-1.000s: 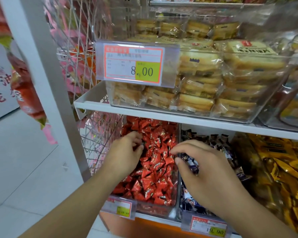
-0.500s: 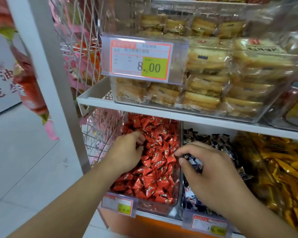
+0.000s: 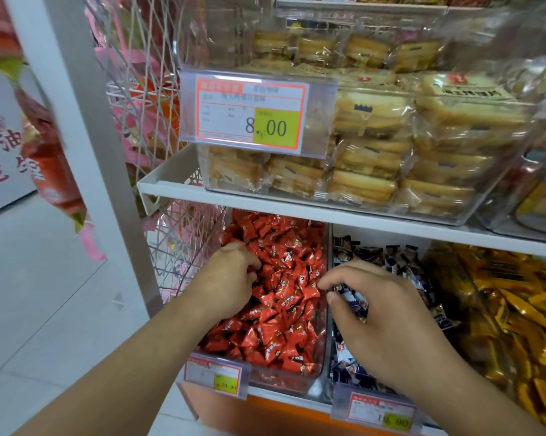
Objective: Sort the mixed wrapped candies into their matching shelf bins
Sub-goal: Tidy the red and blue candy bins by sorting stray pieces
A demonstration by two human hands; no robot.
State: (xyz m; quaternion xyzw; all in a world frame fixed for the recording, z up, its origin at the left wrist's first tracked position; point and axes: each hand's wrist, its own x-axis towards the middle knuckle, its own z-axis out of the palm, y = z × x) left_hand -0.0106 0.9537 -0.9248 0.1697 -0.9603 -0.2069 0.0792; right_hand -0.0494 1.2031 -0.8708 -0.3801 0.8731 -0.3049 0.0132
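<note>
Left hand (image 3: 230,280) grip: fingers curled down into the heap of red foil-wrapped candies (image 3: 278,297), tips buried among the wrappers; appears to pinch one or more red pieces, though the exact piece is hidden under the fingers. Hand sits at the left side of the clear plastic bin (image 3: 323,357) that holds the red heap, on the lower shelf.

Right hand (image 3: 388,322) grip: thumb and forefinger closed toward each other, pinching dark blue and white wrapped candies (image 3: 348,297) at the dividing wall between the red bin and the next bin to the right. Remaining fingers curled. Hand lies over the neighbouring bin of dark blue and white wrapped candies (image 3: 400,262), covering most of its front part.

Farther right on the same shelf: bin of yellow-gold wrapped candies (image 3: 523,313), well apart from both hands.

White shelf board (image 3: 296,204) above carries a clear plastic box of pale wrapped biscuit packs (image 3: 391,146). Large price tag with orange border and yellow-green patch (image 3: 251,113) clipped to its front; reads 8.00. Smaller price tags of the same kind at the red bin's front (image 3: 213,374) and the dark bin's front (image 3: 380,412); print on these is blurred.

White wire mesh side panel (image 3: 158,121) left of the bins; pale tiled floor (image 3: 29,309) beyond.
</note>
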